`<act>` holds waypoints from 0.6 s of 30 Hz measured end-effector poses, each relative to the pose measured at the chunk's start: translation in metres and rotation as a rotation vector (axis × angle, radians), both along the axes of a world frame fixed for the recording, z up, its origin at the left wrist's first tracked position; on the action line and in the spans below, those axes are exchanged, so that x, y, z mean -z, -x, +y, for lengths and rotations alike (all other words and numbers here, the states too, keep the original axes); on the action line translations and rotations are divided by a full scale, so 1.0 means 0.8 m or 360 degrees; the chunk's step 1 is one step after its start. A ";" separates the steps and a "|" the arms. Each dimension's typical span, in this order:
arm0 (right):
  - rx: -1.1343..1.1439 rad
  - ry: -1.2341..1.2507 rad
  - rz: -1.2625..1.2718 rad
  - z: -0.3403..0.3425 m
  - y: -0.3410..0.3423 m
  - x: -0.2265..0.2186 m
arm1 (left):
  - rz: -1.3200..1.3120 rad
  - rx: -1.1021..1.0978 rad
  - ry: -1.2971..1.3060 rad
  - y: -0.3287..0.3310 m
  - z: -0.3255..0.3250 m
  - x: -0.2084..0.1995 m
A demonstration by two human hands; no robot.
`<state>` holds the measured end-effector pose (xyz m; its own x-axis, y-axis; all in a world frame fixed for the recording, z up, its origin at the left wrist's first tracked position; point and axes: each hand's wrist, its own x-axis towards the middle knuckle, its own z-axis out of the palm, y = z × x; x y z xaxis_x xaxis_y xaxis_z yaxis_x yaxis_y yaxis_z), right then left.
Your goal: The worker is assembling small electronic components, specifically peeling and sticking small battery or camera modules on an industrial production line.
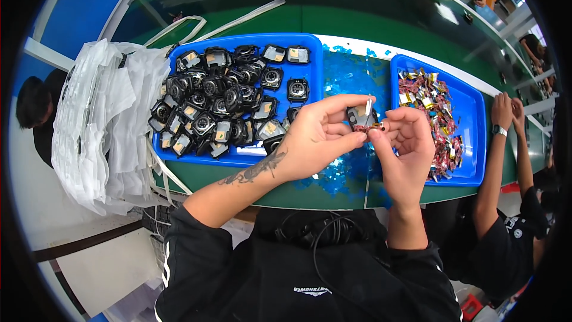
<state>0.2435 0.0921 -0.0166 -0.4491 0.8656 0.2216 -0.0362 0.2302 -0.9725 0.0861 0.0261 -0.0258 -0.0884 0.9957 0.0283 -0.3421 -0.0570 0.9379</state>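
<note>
My left hand (313, 140) is closed around a small watch case (360, 118), dark with a grey face, held over the bench between two trays. Close by, the thumb and fingers of my right hand (408, 152) pinch a small reddish circuit part (375, 127) at the case's edge. Whether that part is still joined to the case I cannot tell. In the blue tray (316, 62) on the left lies a heap of black watch cases (229, 98), some showing round backs, others grey insides. The blue tray (473, 122) on the right holds many small red, gold and silver circuit parts (438, 113).
Blue film scraps (345, 74) litter the green bench (351, 21) between the trays. White foam sheets (104, 125) stand stacked at the left. White strips (238, 21) lie behind the left tray. At the right, a co-worker's arms (491, 173) reach over the bench.
</note>
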 end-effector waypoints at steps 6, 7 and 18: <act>-0.0034 -0.0007 -0.0177 0.010 -0.005 -0.006 | 0.0119 0.0030 0.0033 0.003 -0.002 -0.008; -0.0034 -0.0006 -0.0180 0.012 -0.007 -0.008 | 0.0116 0.0030 0.0033 0.003 -0.001 -0.008; 0.0024 -0.0254 -0.0426 0.009 0.002 -0.011 | -0.0069 -0.0075 0.0055 -0.008 -0.001 -0.004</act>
<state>0.2417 0.0992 -0.0079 -0.4970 0.8365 0.2309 0.2211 0.3794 -0.8984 0.0928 0.0256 -0.0228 -0.1356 0.9907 -0.0107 -0.3798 -0.0420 0.9241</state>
